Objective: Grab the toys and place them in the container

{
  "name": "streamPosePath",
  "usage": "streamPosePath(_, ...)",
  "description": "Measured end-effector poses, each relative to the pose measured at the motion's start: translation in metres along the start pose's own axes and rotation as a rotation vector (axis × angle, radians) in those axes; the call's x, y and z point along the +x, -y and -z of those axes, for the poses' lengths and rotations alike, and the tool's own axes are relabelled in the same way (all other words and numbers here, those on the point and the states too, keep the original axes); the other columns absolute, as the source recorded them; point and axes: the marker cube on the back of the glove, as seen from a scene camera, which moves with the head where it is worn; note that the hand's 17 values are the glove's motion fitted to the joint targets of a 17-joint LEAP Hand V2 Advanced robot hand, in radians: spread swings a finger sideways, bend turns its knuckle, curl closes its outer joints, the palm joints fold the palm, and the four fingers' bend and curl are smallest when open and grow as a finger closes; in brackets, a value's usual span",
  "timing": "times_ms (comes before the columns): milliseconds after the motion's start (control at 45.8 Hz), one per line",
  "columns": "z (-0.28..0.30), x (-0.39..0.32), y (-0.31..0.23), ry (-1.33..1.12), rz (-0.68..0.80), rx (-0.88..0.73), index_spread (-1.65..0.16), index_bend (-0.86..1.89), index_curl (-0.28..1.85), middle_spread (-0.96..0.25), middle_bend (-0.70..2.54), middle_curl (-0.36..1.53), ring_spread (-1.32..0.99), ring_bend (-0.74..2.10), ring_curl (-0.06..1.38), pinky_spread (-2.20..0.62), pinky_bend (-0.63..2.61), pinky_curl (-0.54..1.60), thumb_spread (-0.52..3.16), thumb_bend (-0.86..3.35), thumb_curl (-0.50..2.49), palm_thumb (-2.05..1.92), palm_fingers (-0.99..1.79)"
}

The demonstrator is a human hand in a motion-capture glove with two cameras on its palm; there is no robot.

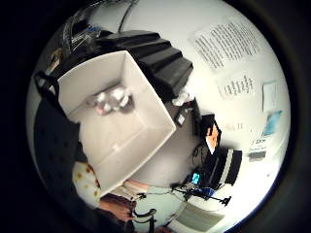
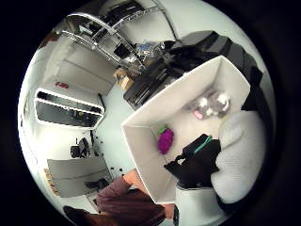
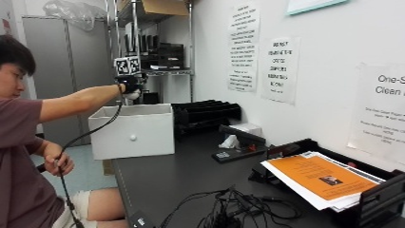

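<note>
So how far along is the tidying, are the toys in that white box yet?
Two toys already lie in the white container: a purple toy and a grey-and-white toy. The gloved right hand is above it holding a white toy. No toys show on the table.

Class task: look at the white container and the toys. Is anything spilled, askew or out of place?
Nothing stands out. The white container stands upright on the table; a grey-white toy and a purple toy lie inside it. The gloved right hand hangs above.
</note>
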Motion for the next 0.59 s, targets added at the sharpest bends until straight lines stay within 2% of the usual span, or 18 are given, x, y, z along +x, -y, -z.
streamPosePath(109,-0.010,-0.002,0.003,-0.004,-0.116,-0.072,-0.33,0.75,1.03,-0.26,1.24,0.69,-0.28,1.48,0.63,-0.35,1.19,0.61,0.63,0.00,1.05,0.56,0.88)
streamPosePath(196,-0.021,-0.010,0.011,0.108,-0.156,-0.203,-0.33,0.58,1.01,-0.29,1.06,0.65,-0.29,1.45,0.62,-0.35,1.24,0.61,0.67,-0.02,1.04,0.53,0.59)
streamPosePath(218,-0.024,-0.012,0.013,0.137,-0.152,-0.232,-0.32,0.43,0.96,-0.28,0.91,0.60,-0.28,1.39,0.61,-0.32,1.26,0.62,0.80,-0.12,0.98,0.34,0.18)
streamPosePath(240,-0.025,-0.013,0.013,0.146,-0.160,-0.265,-0.31,0.38,0.97,-0.26,0.83,0.60,-0.27,1.37,0.63,-0.29,1.29,0.66,0.86,-0.11,0.95,0.29,-0.04)
streamPosePath(262,-0.027,-0.012,0.011,0.141,-0.176,-0.296,-0.31,0.29,0.93,-0.21,0.67,0.55,-0.21,1.24,0.61,-0.23,1.32,0.68,0.90,-0.16,0.89,0.17,-0.47)
streamPosePath(284,-0.027,-0.010,0.008,0.132,-0.190,-0.313,-0.31,0.23,0.89,-0.19,0.60,0.52,-0.18,1.15,0.58,-0.20,1.31,0.65,0.93,-0.16,0.85,0.10,-0.54)
streamPosePath(393,-0.027,-0.008,0.007,0.133,-0.162,-0.257,-0.31,0.05,0.67,-0.11,0.34,0.41,-0.09,0.77,0.42,-0.09,1.23,0.54,1.05,-0.10,0.72,-0.07,-0.53)
streamPosePath(589,-0.030,0.003,-0.007,0.053,-0.269,-0.310,-0.28,0.06,0.50,-0.05,0.15,0.35,0.00,0.54,0.30,0.00,1.03,0.45,1.16,-0.08,0.55,-0.10,-0.36)
